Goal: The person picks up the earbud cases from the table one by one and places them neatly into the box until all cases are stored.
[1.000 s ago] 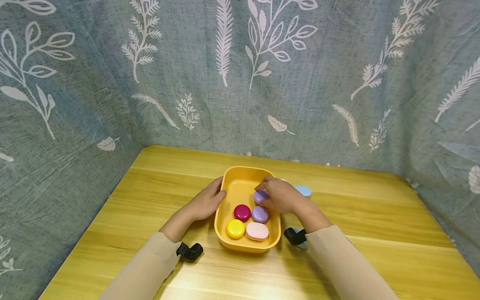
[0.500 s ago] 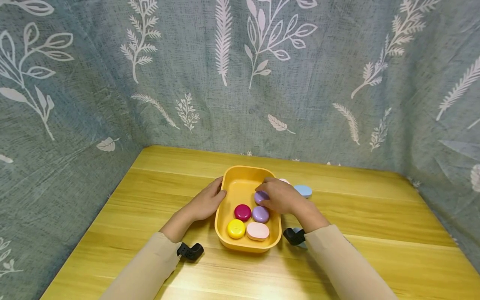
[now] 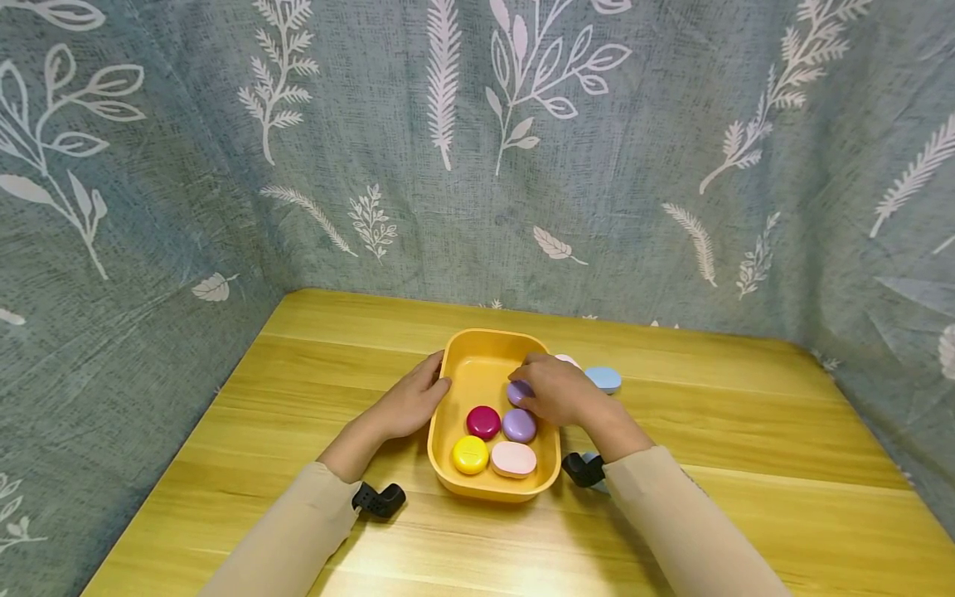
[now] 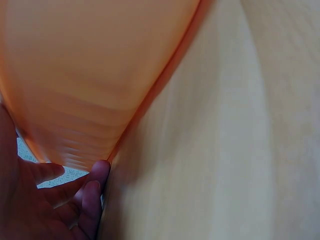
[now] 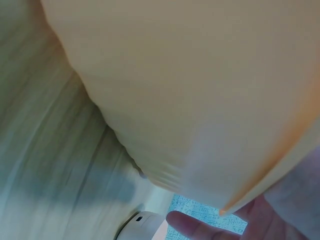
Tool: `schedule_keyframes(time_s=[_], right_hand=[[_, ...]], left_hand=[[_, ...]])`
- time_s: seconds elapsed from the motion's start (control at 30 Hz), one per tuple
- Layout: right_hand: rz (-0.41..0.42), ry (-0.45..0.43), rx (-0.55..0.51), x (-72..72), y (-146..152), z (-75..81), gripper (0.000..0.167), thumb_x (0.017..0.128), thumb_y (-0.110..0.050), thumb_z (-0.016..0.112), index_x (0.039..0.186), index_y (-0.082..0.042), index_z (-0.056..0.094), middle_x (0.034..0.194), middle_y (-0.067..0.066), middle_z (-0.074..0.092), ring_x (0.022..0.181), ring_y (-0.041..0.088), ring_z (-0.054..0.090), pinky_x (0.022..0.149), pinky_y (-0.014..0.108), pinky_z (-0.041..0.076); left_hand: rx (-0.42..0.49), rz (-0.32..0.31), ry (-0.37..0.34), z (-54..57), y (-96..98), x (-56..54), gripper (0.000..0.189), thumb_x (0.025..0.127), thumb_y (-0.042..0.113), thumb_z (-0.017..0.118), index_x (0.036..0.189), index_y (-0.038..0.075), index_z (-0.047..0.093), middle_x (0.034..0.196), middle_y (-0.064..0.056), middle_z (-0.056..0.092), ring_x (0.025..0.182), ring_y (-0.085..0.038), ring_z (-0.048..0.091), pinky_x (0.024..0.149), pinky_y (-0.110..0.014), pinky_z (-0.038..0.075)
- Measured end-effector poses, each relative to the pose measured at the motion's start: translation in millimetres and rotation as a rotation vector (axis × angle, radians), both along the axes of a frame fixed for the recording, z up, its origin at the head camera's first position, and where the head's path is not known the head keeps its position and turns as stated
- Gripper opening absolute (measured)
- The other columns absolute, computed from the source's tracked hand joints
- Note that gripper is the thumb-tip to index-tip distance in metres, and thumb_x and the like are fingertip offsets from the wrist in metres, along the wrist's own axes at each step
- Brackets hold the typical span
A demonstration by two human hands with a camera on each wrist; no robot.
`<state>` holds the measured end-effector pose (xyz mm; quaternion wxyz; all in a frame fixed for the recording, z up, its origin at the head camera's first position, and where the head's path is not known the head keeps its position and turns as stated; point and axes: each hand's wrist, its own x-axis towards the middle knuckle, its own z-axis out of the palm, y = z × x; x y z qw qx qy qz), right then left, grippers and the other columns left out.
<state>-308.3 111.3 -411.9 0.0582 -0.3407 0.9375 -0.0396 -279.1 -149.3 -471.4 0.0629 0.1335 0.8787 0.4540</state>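
A yellow-orange plastic bin stands on the wooden table. My left hand grips its left side, thumb at the rim; in the left wrist view the fingers lie against the bin's outer wall. Reaching over the right rim, my right hand pinches a purple round case inside the bin, partly covering it. Nearer me in the bin lie another purple round case, a magenta one, a yellow one and a pale pink oval case.
Beyond my right hand lie a light blue oval case and a partly hidden pale pink piece. A grey-blue piece sits half hidden beneath the right wrist. A patterned curtain hangs behind the table.
Over the last second both hands and the bin have stayed nearly still. The head view has shifted very slightly, and a bit more of the pale pink piece outside the bin shows.
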Motion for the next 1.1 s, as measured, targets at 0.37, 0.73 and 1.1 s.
schedule_keyframes(time_s=[0.37,0.73,1.1], right_hand=[[-0.021,-0.027,0.021,0.4,-2.1,0.2,0.035,0.097,-0.023,0.074,0.129,-0.009,0.073,0.113,0.009,0.066,0.097,0.024,0.062,0.091,0.043,0.055],[-0.033,-0.035,0.018,0.7,-2.5,0.4,0.037,0.096,-0.021,0.075,0.13,-0.008,0.072,0.117,0.01,0.066,0.104,0.027,0.063,0.097,0.045,0.055],[-0.022,0.001,0.005,1.1,-1.3,0.2,0.038,0.096,-0.021,0.075,0.131,-0.009,0.072,0.12,0.01,0.066,0.107,0.028,0.064,0.095,0.048,0.055]], left_hand=[[0.007,0.005,-0.001,0.7,1.0,-0.4,0.06,0.111,0.032,0.038,0.165,0.011,0.025,0.166,-0.012,0.037,0.153,-0.027,0.037,0.127,-0.048,0.029],[0.008,0.004,0.0,0.7,1.2,-0.7,0.059,0.111,0.032,0.038,0.165,0.01,0.026,0.165,-0.012,0.038,0.151,-0.026,0.04,0.126,-0.048,0.03],[0.003,0.005,0.0,1.9,1.3,-0.2,0.061,0.111,0.033,0.038,0.166,0.011,0.024,0.165,-0.012,0.037,0.152,-0.027,0.038,0.127,-0.047,0.029]])
